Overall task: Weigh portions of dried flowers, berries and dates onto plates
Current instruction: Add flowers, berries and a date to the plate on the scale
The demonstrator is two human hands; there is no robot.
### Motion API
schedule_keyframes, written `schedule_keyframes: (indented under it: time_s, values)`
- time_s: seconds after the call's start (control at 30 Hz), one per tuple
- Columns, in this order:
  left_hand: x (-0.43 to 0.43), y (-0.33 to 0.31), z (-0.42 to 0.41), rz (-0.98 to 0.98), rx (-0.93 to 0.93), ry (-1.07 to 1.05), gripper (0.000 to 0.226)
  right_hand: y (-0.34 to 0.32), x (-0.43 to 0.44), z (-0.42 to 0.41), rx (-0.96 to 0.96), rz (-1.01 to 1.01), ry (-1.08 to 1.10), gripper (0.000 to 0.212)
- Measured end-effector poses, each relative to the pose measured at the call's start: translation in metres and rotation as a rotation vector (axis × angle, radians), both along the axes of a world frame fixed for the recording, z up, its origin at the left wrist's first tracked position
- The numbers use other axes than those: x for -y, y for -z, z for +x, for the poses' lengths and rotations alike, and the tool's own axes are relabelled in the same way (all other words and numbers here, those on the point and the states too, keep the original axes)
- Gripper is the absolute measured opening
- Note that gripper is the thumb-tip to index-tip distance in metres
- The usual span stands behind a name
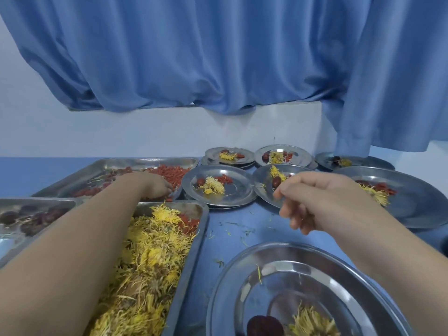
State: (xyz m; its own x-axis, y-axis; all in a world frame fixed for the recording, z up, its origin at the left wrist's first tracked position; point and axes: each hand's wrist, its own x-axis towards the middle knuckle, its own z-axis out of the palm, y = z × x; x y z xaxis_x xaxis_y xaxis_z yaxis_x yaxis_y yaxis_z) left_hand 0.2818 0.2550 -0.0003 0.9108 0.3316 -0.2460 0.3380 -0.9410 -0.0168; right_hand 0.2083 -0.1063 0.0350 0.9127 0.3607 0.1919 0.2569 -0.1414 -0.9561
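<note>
My left hand reaches into the steel tray of red berries, fingers curled down among them. My right hand hovers loosely curled above the blue table, in front of a tilted plate holding a date and yellow flowers; nothing shows between its fingers. A tray of yellow dried flowers lies under my left forearm. Dark dates fill a tray at the far left. The nearest plate holds one date and some flowers.
Several filled steel plates stand at the back: one in the middle, two behind it, others at the right. Flower bits litter the table. A blue curtain hangs over the white wall behind.
</note>
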Motion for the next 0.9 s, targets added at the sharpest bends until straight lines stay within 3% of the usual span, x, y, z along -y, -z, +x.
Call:
schedule_keyframes:
  time_s: [0.13, 0.33, 0.57, 0.9]
  values:
    - [0.005, -0.002, 0.002, 0.023, -0.033, -0.031, 0.042, 0.001, 0.001, -0.001, -0.001, -0.023, 0.005, 0.021]
    - [0.004, -0.014, 0.001, -0.135, 0.037, -0.07, 0.02, 0.0, 0.001, -0.002, 0.015, -0.049, 0.012, 0.02]
    - [-0.012, -0.002, 0.0, -0.13, 0.072, -0.088, 0.035, 0.001, 0.002, -0.002, 0.021, -0.073, 0.033, 0.02]
    - [-0.018, -0.008, -0.007, -0.217, 0.216, -0.09, 0.023, -0.001, 0.006, -0.001, 0.053, -0.085, 0.06, 0.018]
